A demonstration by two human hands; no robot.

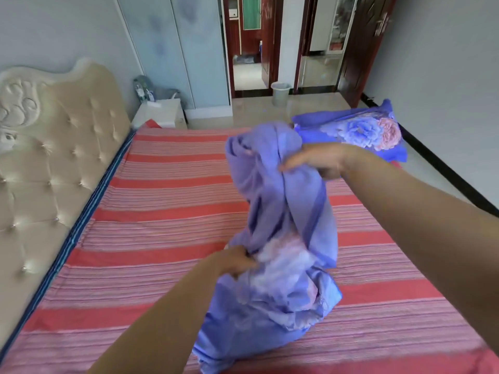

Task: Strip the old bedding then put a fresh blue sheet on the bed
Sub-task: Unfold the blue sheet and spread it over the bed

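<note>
A bunched blue sheet (280, 211) with a pale floral print hangs over the middle of the bed, its lower end resting on the red-and-pink striped cover (151, 201). My right hand (313, 160) grips the top of the bundle, held high. Lower down, my left hand (235, 261) pinches a fold at the bundle's left side. The striped cover lies flat across the whole mattress.
A blue floral pillow (361, 130) lies at the bed's far right corner. A beige tufted headboard (54, 157) runs along the left. Beyond the bed stand a white nightstand (162, 113), a wardrobe, a waste bin (280, 93) and an open doorway.
</note>
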